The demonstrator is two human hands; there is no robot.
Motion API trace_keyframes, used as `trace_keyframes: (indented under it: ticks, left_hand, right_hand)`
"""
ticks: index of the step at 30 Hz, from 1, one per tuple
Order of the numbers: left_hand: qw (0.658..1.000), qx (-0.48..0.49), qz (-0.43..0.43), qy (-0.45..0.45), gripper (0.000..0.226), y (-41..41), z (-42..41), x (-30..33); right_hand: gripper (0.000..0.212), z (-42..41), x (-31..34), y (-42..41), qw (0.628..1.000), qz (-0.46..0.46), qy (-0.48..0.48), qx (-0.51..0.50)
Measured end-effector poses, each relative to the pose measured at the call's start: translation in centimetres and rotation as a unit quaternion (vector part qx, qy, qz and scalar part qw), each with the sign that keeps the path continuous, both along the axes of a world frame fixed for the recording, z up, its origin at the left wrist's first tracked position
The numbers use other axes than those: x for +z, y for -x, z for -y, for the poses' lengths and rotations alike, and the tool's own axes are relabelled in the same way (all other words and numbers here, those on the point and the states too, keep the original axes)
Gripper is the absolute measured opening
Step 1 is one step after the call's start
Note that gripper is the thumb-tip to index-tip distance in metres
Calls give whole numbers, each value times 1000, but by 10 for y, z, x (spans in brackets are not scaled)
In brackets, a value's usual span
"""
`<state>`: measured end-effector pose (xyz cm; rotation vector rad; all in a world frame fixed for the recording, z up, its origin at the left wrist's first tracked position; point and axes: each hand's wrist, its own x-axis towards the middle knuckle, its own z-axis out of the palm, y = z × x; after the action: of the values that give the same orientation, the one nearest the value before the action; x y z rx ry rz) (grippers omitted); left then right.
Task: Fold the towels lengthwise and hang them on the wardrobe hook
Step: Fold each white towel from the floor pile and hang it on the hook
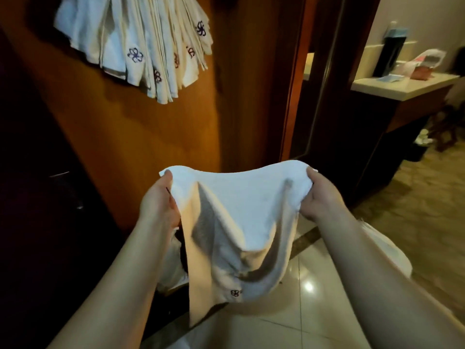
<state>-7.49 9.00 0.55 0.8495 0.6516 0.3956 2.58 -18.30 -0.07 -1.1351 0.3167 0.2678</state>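
Dim warm indoor light, left side lost in deep shadow, bright glare spot reflected on the glossy floor tiles (309, 287), edges bent by wide-angle distortion, background slightly blurred.

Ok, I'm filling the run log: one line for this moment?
left hand: grips towel corner | right hand: grips other corner | towel: spread, unfolded | hung towels: on wardrobe
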Motion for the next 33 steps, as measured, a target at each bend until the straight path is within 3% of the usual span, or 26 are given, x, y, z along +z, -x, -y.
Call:
trace_keyframes:
  ticks: [4,7,14,19,21,24,27,29,33]
  left_hand:
    - [999,-9,46,-19,20,10,42,-7]
    - [994,-55,47,-81,25,15,69,-14]
    - [957,-120,47,-261,49,30,90,-19]
    - [935,-120,76,-326,20,40,92,-16]
    - [923,-129,80,-353,22,44,94,-14]
    - [922,-158,74,-346,36,46,91,-10]
    - [939,-209,70,-265,61,44,85,-7]
    - [948,-217,91,-215,66,46,84,-4]
    - [942,-229,138,-204,71,45,79,-1]
  right_hand:
    - [45,-43,-6,50,995,86,45,-6]
    - [21,-67,-8,76,985,133,107,12]
    - [29,-90,-12,99,968,199,132,75]
    - [27,-90,-9,99,949,260,157,88]
    - [26,-90,-6,101,930,301,172,120]
    - [27,-87,2,101,912,338,184,144]
    - [32,-84,7,97,899,357,187,172]
    - [40,-83,8,95,884,375,197,197]
    - [44,-84,7,94,871,408,213,173]
